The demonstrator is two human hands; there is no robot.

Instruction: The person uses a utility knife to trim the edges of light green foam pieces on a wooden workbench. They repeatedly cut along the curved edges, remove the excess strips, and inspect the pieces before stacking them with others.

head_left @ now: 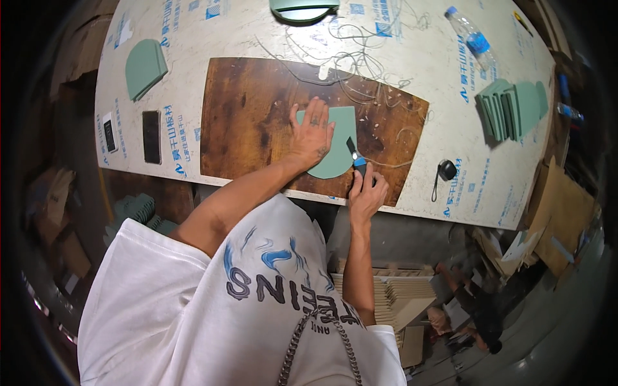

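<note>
Right hand (368, 193), yours: fingers closed around the handle of a blue-and-black utility knife (360, 165), its dark blade pointing away from you at the right edge of the green panel; whether it touches cannot be told.

Left hand (311, 138), yours: open, palm down, fingers extended, resting on the panel's left part.

Green panel (341, 132): one, flat, beneath your left hand and just left of the knife; straight end away from you, rounded end toward you.

Wood-grain board (244, 128): one, brown, beneath the panel.

Thin pale strips (367, 80): a loose tangle beyond your hands.

Outlying, on your worktable (187, 38): stacked green panels (505, 112) at right; smartphone (152, 137) at left; clear plastic bottle (473, 38) at far right.
</note>
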